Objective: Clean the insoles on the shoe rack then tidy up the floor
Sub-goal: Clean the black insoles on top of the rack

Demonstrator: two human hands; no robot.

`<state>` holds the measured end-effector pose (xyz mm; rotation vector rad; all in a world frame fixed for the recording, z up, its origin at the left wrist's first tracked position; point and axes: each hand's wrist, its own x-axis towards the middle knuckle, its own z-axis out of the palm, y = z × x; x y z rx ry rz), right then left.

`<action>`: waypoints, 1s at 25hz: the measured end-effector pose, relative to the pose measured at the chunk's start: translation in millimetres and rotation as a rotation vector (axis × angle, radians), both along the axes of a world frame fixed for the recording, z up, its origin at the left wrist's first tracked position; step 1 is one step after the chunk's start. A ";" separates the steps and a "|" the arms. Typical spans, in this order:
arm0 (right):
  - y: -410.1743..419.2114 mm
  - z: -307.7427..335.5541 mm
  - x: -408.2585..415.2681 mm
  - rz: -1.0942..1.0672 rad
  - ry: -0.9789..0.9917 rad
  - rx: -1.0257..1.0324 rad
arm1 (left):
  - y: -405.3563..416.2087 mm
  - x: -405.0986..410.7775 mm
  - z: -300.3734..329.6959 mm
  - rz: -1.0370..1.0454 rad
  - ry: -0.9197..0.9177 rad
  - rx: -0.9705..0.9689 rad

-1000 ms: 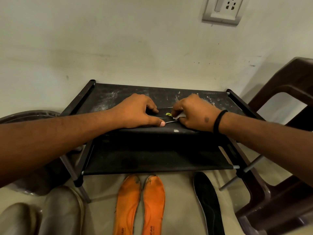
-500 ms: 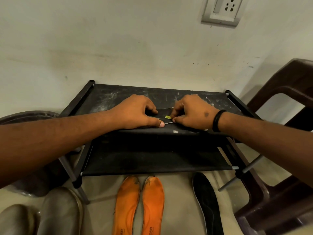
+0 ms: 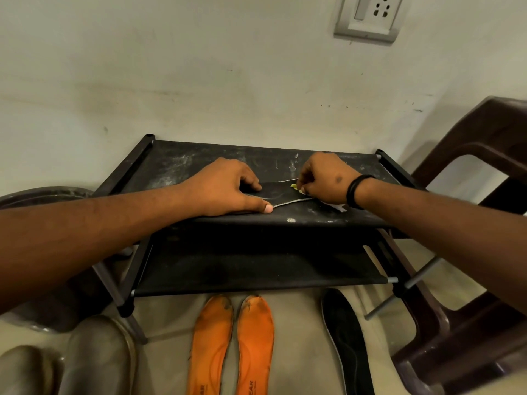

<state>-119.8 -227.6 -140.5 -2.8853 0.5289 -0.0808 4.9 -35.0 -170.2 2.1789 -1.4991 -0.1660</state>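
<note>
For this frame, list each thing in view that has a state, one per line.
left hand: presses the black insole flat
right hand: pinches a small yellow-green bit
black insole: lying on the shoe rack's top shelf
shoe rack: top shelf dusty
orange insoles: on the floor, side by side, toes dirty
second black insole: on the floor

Single head view, close above shoe rack [image 3: 199,163]; facing forward-down, toward wall [image 3: 199,67]

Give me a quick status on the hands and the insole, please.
Left hand presses black insole flat on shoe rack. Right hand fingers pinch small yellow-green bit at insole. Nothing in the way.
</note>
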 end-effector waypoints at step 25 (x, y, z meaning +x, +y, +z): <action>-9.0 -3.9 7.7 0.059 -0.040 -0.019 | -1.3 1.1 -0.9 -0.017 -0.025 0.005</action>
